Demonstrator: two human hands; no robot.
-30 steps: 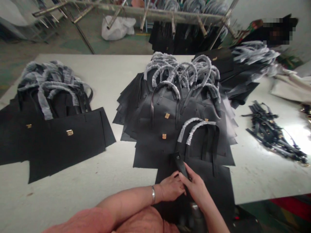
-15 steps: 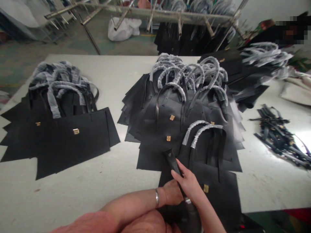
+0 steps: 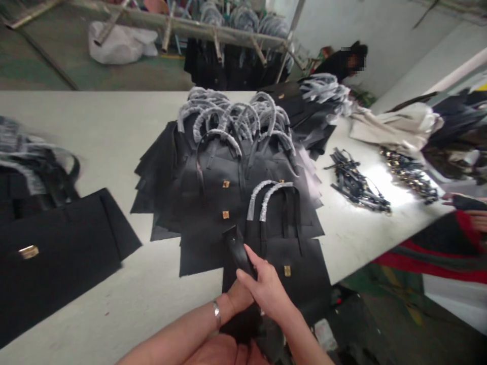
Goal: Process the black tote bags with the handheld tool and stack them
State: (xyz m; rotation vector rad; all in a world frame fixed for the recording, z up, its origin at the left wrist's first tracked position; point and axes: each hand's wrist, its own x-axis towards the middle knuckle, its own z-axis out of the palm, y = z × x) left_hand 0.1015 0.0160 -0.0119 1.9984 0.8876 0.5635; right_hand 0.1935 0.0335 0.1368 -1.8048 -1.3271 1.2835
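A black leather strap (image 3: 239,251) with a wide flat end points away from me over the nearest bag panel. My right hand (image 3: 264,284) is closed around it, thumb on top. Just below and to the left, my left hand (image 3: 240,296), silver bracelet at the wrist, is closed at the strap's lower part; its fingers are largely hidden behind the right hand. Under both hands lies a black bag panel (image 3: 308,271) with a gold clasp plate (image 3: 287,271) and two wrapped handles (image 3: 268,195). Beyond it spreads a pile of similar black panels (image 3: 201,203).
More black panels (image 3: 64,248) lie at left on the white table (image 3: 152,116). Thin black straps (image 3: 357,182) and gold-fitted pieces (image 3: 411,175) are heaped at right. Behind stands a metal rack (image 3: 190,25). A person (image 3: 338,63) bends at the back; another's hand (image 3: 477,220) shows at right.
The view has swung right, so the table's contents sit further left and more of the right side shows. Both hands keep their hold, with little movement relative to the panel.
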